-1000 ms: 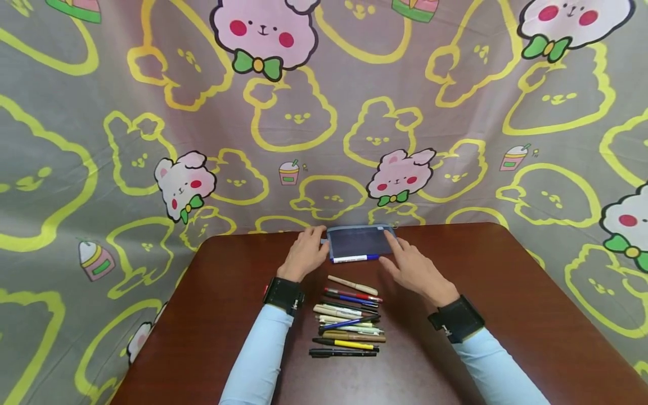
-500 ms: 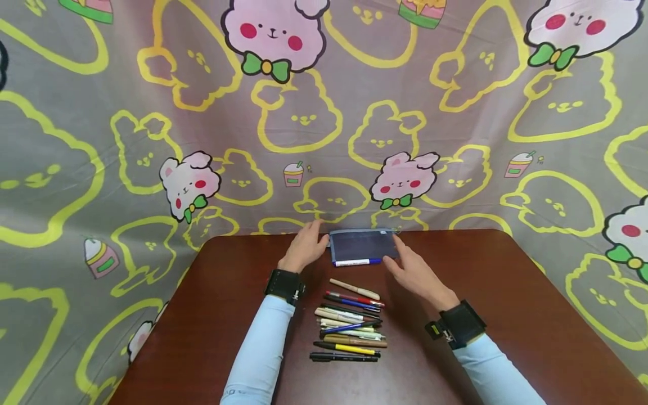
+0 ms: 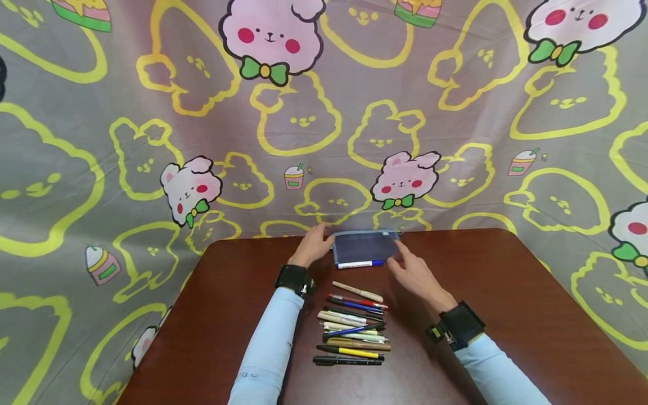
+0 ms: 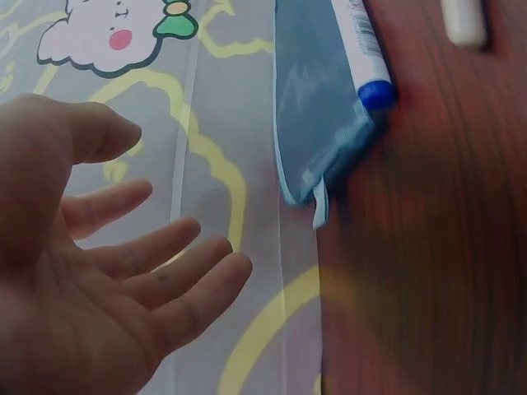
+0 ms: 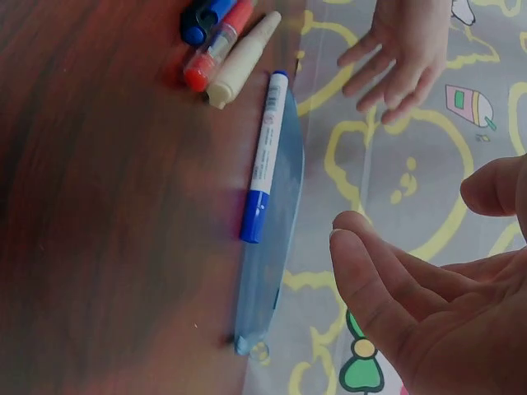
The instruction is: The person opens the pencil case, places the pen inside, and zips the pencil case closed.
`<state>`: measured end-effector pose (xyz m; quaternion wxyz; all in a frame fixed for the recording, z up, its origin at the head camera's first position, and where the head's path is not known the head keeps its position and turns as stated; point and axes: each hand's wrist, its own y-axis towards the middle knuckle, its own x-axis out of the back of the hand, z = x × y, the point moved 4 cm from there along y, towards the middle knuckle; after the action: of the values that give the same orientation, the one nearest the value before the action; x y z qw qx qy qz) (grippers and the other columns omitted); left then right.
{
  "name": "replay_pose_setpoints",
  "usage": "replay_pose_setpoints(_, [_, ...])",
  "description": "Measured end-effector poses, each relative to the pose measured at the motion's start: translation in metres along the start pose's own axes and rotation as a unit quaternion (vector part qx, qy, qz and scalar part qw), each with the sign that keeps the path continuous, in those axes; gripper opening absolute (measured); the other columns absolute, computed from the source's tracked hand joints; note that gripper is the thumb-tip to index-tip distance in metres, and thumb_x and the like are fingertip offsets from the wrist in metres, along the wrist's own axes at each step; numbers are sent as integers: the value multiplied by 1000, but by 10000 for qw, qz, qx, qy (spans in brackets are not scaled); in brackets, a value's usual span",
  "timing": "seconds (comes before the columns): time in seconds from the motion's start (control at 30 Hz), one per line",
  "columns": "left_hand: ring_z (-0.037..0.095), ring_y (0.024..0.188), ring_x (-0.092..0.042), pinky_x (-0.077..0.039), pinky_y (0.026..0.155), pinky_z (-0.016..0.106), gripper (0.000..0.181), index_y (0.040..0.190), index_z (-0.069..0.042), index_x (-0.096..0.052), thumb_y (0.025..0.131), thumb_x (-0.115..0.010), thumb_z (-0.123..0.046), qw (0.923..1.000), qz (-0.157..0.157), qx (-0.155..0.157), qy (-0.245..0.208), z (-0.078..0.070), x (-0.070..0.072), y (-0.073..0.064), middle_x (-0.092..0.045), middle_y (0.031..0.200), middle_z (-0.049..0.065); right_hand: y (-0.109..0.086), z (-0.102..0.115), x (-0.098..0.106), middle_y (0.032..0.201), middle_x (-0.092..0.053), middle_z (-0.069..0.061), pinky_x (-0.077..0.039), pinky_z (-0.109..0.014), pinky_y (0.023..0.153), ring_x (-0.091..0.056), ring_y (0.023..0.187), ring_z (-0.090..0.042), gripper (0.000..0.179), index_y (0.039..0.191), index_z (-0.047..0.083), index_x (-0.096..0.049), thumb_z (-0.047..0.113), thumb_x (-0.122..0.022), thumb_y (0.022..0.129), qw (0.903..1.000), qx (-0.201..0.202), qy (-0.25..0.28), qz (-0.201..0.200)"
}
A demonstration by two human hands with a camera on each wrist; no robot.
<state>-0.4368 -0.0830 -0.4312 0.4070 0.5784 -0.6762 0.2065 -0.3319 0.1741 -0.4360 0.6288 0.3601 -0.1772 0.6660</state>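
Note:
A flat blue-grey zip pouch (image 3: 367, 246) lies at the far edge of the table. Along its near edge rests a white marker with a blue cap (image 3: 360, 264). My left hand (image 3: 314, 246), fingers spread and holding nothing, hovers by the pouch's left end; a small fabric tab (image 4: 321, 206) shows at that corner in the left wrist view. On the other side my right hand (image 3: 417, 277) holds nothing, its fingers extended by the pouch's right end. In the right wrist view a gap separates the right fingertips (image 5: 346, 239) from the pouch.
Several pens lie roughly parallel in a column nearer to me, from a beige pen (image 3: 357, 291) down to a yellow and black pen (image 3: 350, 352) and a black pen (image 3: 346, 361). A patterned cloth (image 3: 324, 129) hangs right behind the brown table (image 3: 486, 281).
My right index finger has come off the pouch's top right corner, and my left hand has eased off its left edge. The pouch, marker and pens stay in place.

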Motion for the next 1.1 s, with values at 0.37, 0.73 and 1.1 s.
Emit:
replay_pose_setpoints(0.37, [36,120,-57,-47,98,48,50,138,-2,-49,99,-54,-33,9972,281,687,-13,7,-33,23,-57,134,20,-1,-9,-9,96,-71,-12,-53,-31,67,-68,70,-20,53,146,9,-37,27,-53,99,9991,-180,148,348])
replay_pose_setpoints(0.73, [41,113,-59,-49,91,51,61,135,-1,-50,95,-57,-47,9859,216,1635,280,14,-40,38,-59,127,20,12,-1,-14,90,-70,-6,-46,-29,59,-59,69,-13,40,131,5,-54,25,-57,96,9977,212,-581,262])
replay_pose_setpoints(1.1, [41,111,-60,-49,91,52,58,132,-2,-53,94,-60,-45,9802,273,1907,469,28,-45,43,-60,126,21,29,1,-39,73,-54,0,-39,-29,52,-47,63,-12,6,85,12,-63,15,-66,89,9725,1230,-1972,-137])
